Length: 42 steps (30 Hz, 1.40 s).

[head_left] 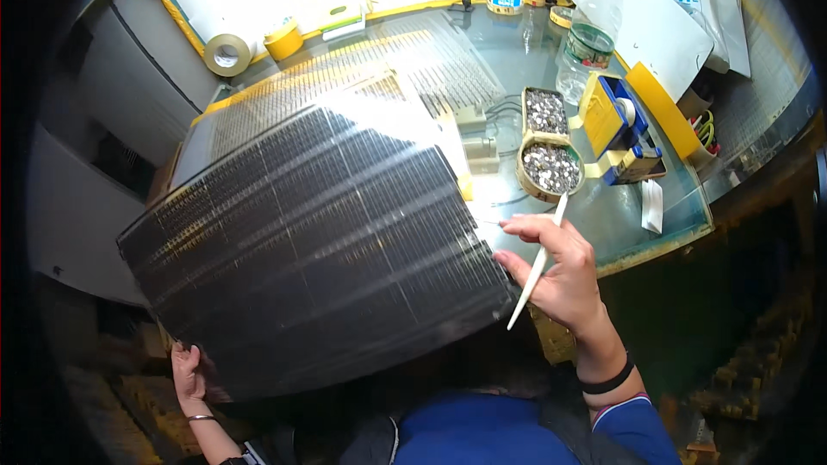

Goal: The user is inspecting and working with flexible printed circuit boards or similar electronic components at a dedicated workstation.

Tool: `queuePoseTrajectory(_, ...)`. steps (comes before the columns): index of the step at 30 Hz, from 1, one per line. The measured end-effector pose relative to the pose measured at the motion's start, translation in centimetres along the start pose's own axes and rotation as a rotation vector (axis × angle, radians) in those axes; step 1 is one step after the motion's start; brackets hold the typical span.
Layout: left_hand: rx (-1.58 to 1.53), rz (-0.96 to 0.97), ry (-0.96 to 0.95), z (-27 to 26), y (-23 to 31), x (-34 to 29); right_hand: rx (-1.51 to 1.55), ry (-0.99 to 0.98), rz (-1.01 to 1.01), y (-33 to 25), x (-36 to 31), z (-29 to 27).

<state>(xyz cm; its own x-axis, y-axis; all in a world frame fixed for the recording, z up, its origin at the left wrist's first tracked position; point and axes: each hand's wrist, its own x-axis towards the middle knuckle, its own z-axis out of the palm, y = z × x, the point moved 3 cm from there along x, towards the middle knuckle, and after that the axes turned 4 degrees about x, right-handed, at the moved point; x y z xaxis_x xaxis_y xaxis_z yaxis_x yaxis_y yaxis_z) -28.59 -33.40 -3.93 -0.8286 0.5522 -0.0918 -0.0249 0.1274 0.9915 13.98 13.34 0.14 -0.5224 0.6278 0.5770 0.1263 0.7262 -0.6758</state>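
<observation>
The person holds a large dark ribbed panel (319,250) lifted off the desk (620,207) and tilted toward them, so it covers most of the desk's near left part. The left hand (188,376) clasps the panel's lower left corner from below, its grip closed on that edge. The right hand (556,271) sits at the panel's right edge, fingertips touching it, while a thin white stick (538,269) is pinched between thumb and fingers, slanting up toward the desk; that grip is narrow, closed on the stick. Just beyond the stick's upper end stand two small trays of tiny silvery parts (550,164), one behind the other, near the middle of the desk. Beside them to the right stands a blue and yellow tape dispenser (620,125), and behind that a clear plastic bottle (590,34). Under the raised panel a second, paler ribbed sheet (405,60) lies flat, reaching toward the far edge. At the far left corner lie a roll of brown tape (227,54) and a yellow roll (283,39). A black band circles the right wrist.
</observation>
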Motion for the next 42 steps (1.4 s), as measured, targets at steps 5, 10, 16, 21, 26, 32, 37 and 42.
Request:
queuePoseTrajectory(5, 0.012, 0.009, 0.061, -0.4, -0.3, 0.2, 0.004, -0.018, -0.047, -0.2, 0.4, -0.1)
queuePoseTrajectory(10, -0.020, 0.000, 0.043, 0.1, -0.8, 0.7, 0.028, -0.050, -0.004, -0.4, 0.4, -0.3)
queuePoseTrajectory(16, 0.012, 0.005, 0.137, -4.3, -3.8, 1.5, 0.071, -0.068, -0.002, -0.5, 0.7, -0.2)
queuePoseTrajectory(21, 0.025, 0.009, 0.094, -3.3, -3.3, 1.6, 0.074, -0.098, -0.016, -0.6, 0.9, -0.3)
queuePoseTrajectory(26, -0.022, 0.051, 0.120, 0.5, -1.3, 1.2, 0.099, -0.114, 0.025, -0.7, 0.7, 0.0)
queuePoseTrajectory(32, -0.177, 0.116, 0.192, -1.2, -2.2, 1.2, 0.160, 0.027, 0.138, -0.1, 0.3, -0.3)
queuePoseTrajectory(37, -0.369, -0.131, 0.279, 4.2, -1.2, -0.9, 0.140, 0.016, 0.123, 0.1, 0.1, -0.1)
queuePoseTrajectory(42, -0.366, -0.250, 0.157, 16.9, 2.6, -4.5, 0.162, 0.045, 0.174, 0.1, -0.1, 0.6)
